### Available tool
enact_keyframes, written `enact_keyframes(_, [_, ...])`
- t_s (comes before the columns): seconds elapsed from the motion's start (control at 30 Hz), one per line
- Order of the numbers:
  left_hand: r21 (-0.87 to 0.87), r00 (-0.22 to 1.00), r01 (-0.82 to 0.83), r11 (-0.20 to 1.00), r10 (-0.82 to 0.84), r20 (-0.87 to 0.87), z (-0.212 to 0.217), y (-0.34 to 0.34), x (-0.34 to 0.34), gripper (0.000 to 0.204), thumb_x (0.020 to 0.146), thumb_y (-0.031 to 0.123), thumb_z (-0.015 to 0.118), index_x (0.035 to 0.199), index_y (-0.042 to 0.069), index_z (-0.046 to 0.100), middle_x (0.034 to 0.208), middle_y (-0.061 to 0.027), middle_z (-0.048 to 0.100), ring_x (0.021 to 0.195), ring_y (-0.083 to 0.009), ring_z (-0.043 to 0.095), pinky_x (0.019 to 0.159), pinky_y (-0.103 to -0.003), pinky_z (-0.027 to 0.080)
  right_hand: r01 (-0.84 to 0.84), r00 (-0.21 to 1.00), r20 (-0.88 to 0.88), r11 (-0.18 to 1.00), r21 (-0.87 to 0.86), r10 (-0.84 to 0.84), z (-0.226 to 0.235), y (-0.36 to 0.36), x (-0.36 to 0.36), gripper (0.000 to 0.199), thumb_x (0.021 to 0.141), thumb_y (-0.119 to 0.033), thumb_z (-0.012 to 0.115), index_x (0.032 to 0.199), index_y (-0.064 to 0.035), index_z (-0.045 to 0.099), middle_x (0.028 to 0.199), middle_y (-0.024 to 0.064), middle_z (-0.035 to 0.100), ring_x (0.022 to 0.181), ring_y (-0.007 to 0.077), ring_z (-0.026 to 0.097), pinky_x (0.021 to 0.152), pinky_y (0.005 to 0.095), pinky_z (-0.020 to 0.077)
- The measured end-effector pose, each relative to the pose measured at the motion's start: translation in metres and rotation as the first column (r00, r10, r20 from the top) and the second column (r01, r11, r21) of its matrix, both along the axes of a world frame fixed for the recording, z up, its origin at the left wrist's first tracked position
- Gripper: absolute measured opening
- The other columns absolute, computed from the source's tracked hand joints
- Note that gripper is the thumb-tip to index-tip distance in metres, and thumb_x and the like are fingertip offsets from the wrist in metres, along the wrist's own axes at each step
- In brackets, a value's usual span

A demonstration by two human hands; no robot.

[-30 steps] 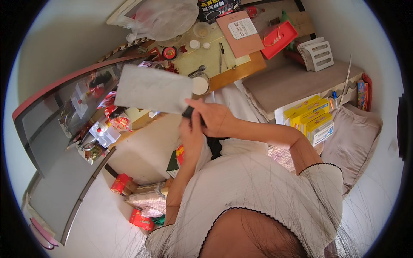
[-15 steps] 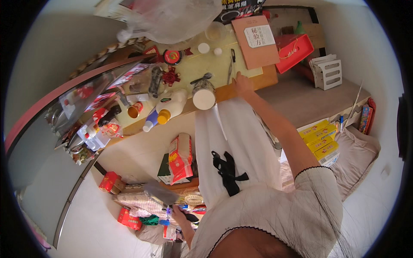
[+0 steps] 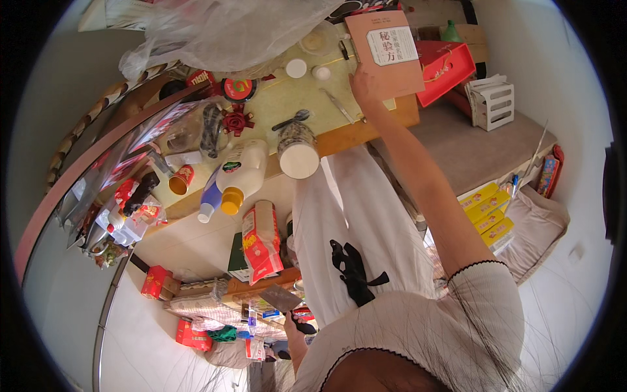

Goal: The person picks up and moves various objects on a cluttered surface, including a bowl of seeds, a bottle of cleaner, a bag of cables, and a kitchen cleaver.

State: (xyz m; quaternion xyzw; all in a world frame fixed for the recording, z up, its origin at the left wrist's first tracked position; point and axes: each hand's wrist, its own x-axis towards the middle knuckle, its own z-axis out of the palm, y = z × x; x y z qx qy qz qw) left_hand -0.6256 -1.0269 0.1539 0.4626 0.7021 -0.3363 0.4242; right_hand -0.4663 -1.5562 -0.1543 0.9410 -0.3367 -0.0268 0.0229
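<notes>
Down at my left side, my left hand (image 3: 293,326) grips the dark handle of a cleaver (image 3: 281,298), its broad grey blade pointing away from me. My right arm reaches across to the table, where my right hand (image 3: 366,87) lies against the left edge of a salmon-coloured book (image 3: 385,80); its fingers are partly hidden, so I cannot tell whether they grip it. A short black object (image 3: 344,49) lies just beyond that hand. A slim metal blade (image 3: 338,106) rests on the tabletop to its left. Closer to me stands a white-lidded jar (image 3: 299,161) with a dark spoon (image 3: 291,120) behind it.
Bottles (image 3: 243,168), a red rose ornament (image 3: 236,120) and a mirror (image 3: 39,215) crowd the left of the table (image 3: 353,135). A clear plastic bag (image 3: 222,39) covers the back. A red box (image 3: 447,75) and a white rack (image 3: 491,104) stand right.
My right hand has moved farther from me, up along the book's left edge. The black object lies farther away, and the slim blade is turned slantwise. The cleaver has swung to a new angle.
</notes>
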Motion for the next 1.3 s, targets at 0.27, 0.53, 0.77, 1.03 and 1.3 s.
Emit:
enact_keyframes(0.27, [0.034, 1.000, 0.030, 0.999, -0.030, -0.005, -0.013, -0.008, 0.019, 0.015, 0.080, 0.020, 0.046, 0.071, 0.010, 0.040, 0.051, 0.0016, 0.037, 0.041, -0.0082, 0.035, 0.037, -0.021, 0.034, -0.012, 0.895, -0.386, 0.876, 0.483, 0.225, 0.031, 0.068, -0.041, 0.020, 0.076, -0.026, 0.043, 0.076, -0.0057, 0.045, 0.061, 0.0099, 0.055, 0.057, 0.0240, 0.056, 0.050, 0.0345, 0.0432])
enact_keyframes(0.53, [0.024, 0.986, 0.166, 0.986, -0.166, 0.004, -0.019, -0.005, 0.029, 0.021, 0.078, 0.026, 0.047, 0.069, 0.010, 0.039, 0.052, 0.0006, 0.038, 0.043, -0.0125, 0.036, 0.040, -0.028, 0.032, 0.079, 0.964, -0.263, 0.915, 0.395, 0.031, 0.032, 0.058, -0.045, 0.018, 0.069, -0.012, 0.047, 0.084, -0.0060, 0.038, 0.072, 0.0102, 0.054, 0.063, 0.0224, 0.057, 0.049, 0.0323, 0.0456])
enact_keyframes(0.77, [-0.032, 0.983, 0.182, 0.983, -0.181, 0.010, -0.029, 0.018, 0.019, 0.020, 0.078, 0.025, 0.047, 0.070, 0.009, 0.039, 0.052, 0.0005, 0.038, 0.043, -0.0125, 0.037, 0.040, -0.028, 0.033, 0.018, 0.949, -0.301, 0.938, 0.345, 0.092, 0.034, 0.037, -0.033, 0.017, 0.069, -0.009, 0.047, 0.082, -0.0059, 0.036, 0.070, 0.0105, 0.055, 0.062, 0.0227, 0.057, 0.049, 0.0302, 0.0462])
enact_keyframes(1.03, [-0.015, 0.989, 0.149, 0.989, -0.149, -0.013, -0.030, 0.022, 0.012, 0.018, 0.078, 0.025, 0.047, 0.070, 0.010, 0.040, 0.052, 0.0004, 0.038, 0.042, -0.0125, 0.037, 0.040, -0.028, 0.034, 0.004, 0.992, -0.127, 0.970, 0.244, 0.028, 0.007, 0.018, -0.013, 0.005, 0.071, -0.005, 0.043, 0.076, -0.0055, 0.040, 0.055, 0.0095, 0.054, 0.052, 0.0226, 0.056, 0.044, 0.0308, 0.0441])
enact_keyframes(1.3, [-0.026, 0.976, 0.217, 0.976, -0.217, 0.000, -0.032, 0.011, 0.016, 0.019, 0.078, 0.024, 0.047, 0.069, 0.009, 0.041, 0.052, 0.0005, 0.039, 0.042, -0.0127, 0.037, 0.040, -0.027, 0.034, -0.089, 0.989, -0.140, 0.959, -0.268, 0.052, -0.020, -0.031, -0.008, 0.008, 0.068, -0.012, 0.049, 0.065, -0.0046, 0.046, 0.050, 0.0114, 0.050, 0.044, 0.0227, 0.050, 0.040, 0.0319, 0.0398])
